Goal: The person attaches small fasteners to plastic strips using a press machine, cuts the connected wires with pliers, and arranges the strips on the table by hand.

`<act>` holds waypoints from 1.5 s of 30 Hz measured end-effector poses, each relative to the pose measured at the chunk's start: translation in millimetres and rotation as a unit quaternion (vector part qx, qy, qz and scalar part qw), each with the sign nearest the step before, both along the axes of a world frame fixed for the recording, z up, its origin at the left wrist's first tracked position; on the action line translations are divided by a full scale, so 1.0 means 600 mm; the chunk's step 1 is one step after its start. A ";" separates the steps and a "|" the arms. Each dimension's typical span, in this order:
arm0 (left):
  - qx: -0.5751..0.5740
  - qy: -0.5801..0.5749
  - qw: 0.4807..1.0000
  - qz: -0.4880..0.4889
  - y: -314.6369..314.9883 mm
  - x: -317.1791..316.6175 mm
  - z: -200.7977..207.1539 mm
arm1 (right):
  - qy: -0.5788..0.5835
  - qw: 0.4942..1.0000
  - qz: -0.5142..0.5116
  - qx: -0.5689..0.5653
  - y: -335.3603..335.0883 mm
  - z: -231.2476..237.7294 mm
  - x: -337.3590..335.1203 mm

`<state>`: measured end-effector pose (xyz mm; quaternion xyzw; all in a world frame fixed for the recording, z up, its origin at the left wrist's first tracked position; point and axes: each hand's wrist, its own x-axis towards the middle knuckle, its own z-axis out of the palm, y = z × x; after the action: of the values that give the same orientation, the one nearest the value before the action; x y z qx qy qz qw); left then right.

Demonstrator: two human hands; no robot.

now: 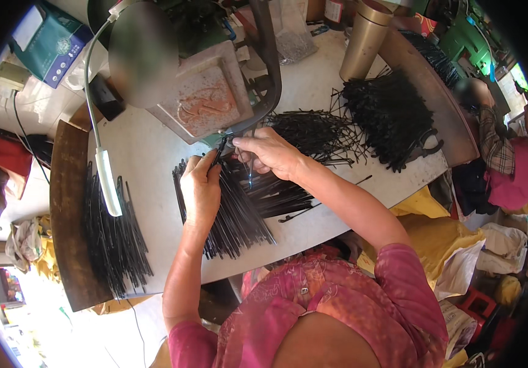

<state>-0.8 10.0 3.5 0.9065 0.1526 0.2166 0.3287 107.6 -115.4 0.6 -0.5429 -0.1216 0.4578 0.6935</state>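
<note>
My left hand (200, 195) is closed, its thumb and fingers pinching the end of a thin black rod (221, 147) below the machine's metal plate (208, 105). Close beside it, my right hand (274, 153) is closed too, fingertips near the same rod end. A slim dark strip runs through its fingers; its kind is unclear. Beneath both hands fans out a bundle of long black rods (234, 222). More rods (285, 195) lie under my right wrist. Behind that wrist is a tangled heap of thin black pieces (313, 132).
A thick black bundle (389, 116) sits at the right, near a gold tumbler (365, 40). Another rod bundle (113, 236) rests along the raised wooden left edge (70, 214). A lamp on a bent neck (108, 183) hangs over the table. Another person (497, 138) is at far right.
</note>
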 end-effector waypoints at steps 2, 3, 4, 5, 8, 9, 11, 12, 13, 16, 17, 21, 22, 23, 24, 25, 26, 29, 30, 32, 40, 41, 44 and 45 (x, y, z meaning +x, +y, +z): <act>0.002 -0.010 1.000 -0.002 -0.002 -0.001 0.001 | 0.002 1.000 0.006 0.007 0.001 -0.002 0.001; 0.004 -0.019 1.000 -0.003 -0.003 -0.001 0.002 | 0.001 1.000 0.007 0.008 0.002 -0.001 0.000; 0.004 -0.020 1.000 -0.003 -0.002 0.000 0.002 | 0.002 1.000 0.004 0.002 0.002 0.000 0.000; 0.014 -0.021 1.000 -0.005 -0.002 0.000 0.000 | 0.002 1.000 0.001 -0.005 0.003 0.001 -0.001; 0.029 -0.021 0.999 -0.006 -0.002 0.002 -0.003 | 0.001 1.000 -0.013 -0.002 0.005 -0.002 -0.001; 0.034 -0.018 0.999 -0.007 -0.002 0.003 -0.004 | 0.000 1.000 -0.013 -0.002 0.004 -0.002 -0.001; 0.074 -0.028 0.997 -0.011 -0.001 0.003 -0.007 | 0.005 1.000 -0.006 -0.007 0.002 0.000 -0.001; 0.114 -0.036 0.993 -0.014 -0.001 0.003 -0.009 | 0.005 1.000 -0.006 -0.007 0.003 -0.001 -0.001; 0.114 -0.037 0.993 -0.015 -0.001 0.002 -0.008 | 0.014 1.000 -0.014 -0.005 0.004 -0.001 -0.001; 0.230 -0.049 0.972 -0.007 0.009 -0.008 0.002 | 0.019 1.000 -0.016 -0.003 0.008 -0.002 -0.004; 0.205 -0.027 0.978 -0.024 0.019 -0.012 0.007 | 0.016 1.000 -0.017 -0.006 0.007 -0.003 -0.003; -0.344 0.186 0.919 -0.039 0.035 -0.040 0.041 | 0.027 0.999 -0.025 -0.014 0.006 0.000 -0.004; -0.453 0.193 0.869 -0.051 0.035 -0.045 0.040 | 0.038 0.999 -0.024 -0.001 0.007 -0.001 -0.004; -0.452 0.194 0.869 -0.052 0.028 -0.049 0.041 | 0.049 0.998 -0.022 0.011 0.008 -0.002 -0.006; -0.521 0.178 0.832 -0.063 0.013 -0.051 0.043 | 0.050 0.998 -0.023 0.011 0.010 -0.001 -0.010; -0.587 0.162 0.789 -0.074 0.003 -0.052 0.043 | 0.037 0.999 -0.015 0.014 0.012 0.000 -0.014; -0.587 0.162 0.790 -0.073 -0.002 -0.053 0.043 | 0.024 1.000 -0.004 0.017 0.013 0.001 -0.017; -0.577 0.170 0.793 -0.096 -0.010 -0.056 0.039 | 0.031 0.998 0.044 0.044 0.006 -0.001 -0.011; -0.577 0.171 0.793 -0.096 -0.014 -0.057 0.040 | 0.032 0.996 0.063 0.052 0.000 0.001 -0.009; -0.309 0.133 0.941 -0.037 -0.022 -0.058 0.043 | 0.038 0.995 0.058 0.070 -0.013 0.002 -0.005; -0.443 0.036 0.895 -0.040 -0.071 -0.042 0.031 | 0.113 0.972 -0.154 0.136 -0.031 -0.030 0.041; -0.561 0.024 0.827 -0.032 -0.057 -0.028 0.023 | 0.116 0.968 -0.171 0.145 -0.030 -0.031 0.043; -0.716 -0.004 0.698 -0.008 -0.012 0.009 -0.003 | 0.110 0.966 -0.180 0.151 -0.026 -0.023 0.045; -0.732 -0.015 0.681 0.011 -0.001 0.021 -0.006 | 0.109 0.966 -0.180 0.152 -0.023 -0.020 0.045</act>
<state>11.9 9.3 0.1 0.3712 0.2673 0.0532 0.8876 134.7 -129.4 -11.5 -0.3909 -0.0143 0.3580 0.8478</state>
